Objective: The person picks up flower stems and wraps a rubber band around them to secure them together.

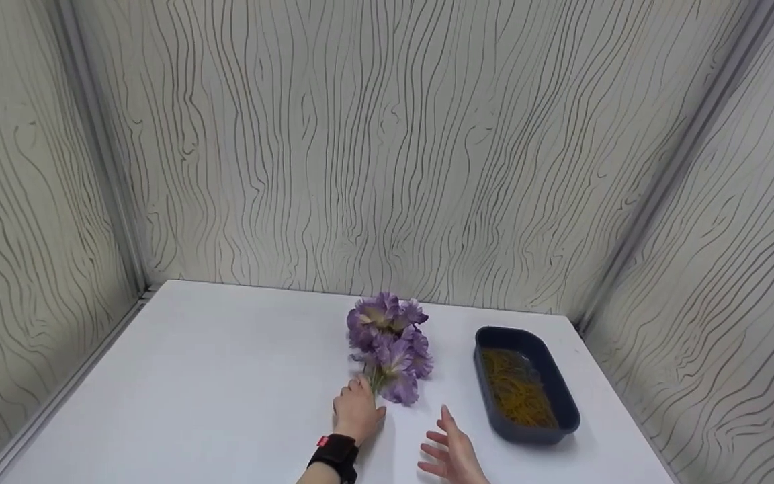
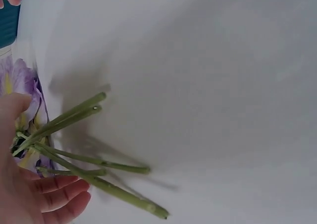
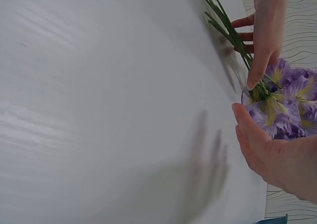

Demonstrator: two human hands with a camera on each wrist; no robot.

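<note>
Left hand: The left hand [image 1: 358,410] gripped the flower stems [image 2: 124,194], with the thumb on one side and the fingers bent on the other.
Right hand: The right hand [image 1: 455,454] held nothing. Its fingers were spread, and it was near the flowers, between them and the tub.
Flowers: The bunch of purple flowers [image 1: 390,349] was near the middle of the table, under the left hand's grip. Its blooms pointed at the back wall, and its stems pointed at the person.
Petals: They were big, frilly and soft purple, with yellow in the middle, a bit like irises.
Stems: They were green and thin, and the cut ends spread out like a fan. At least five ends showed, with shadows beside them.
Wristband: A black wristband [image 1: 338,450] went around the left wrist. It had a small red tag [image 1: 323,441], with marks too tiny to read.
Tub: A dark blue tub [image 1: 528,433] with round corners sat on the right of the table. Thin yellow-brown strands [image 1: 521,396] lay inside.
Table: The table [image 1: 226,376] was white and smooth.
Walls: The back wall [image 1: 373,134] and side walls were pale, with dark wavy lines like wood. Grey posts [image 1: 676,154] stood in the corners.
</note>
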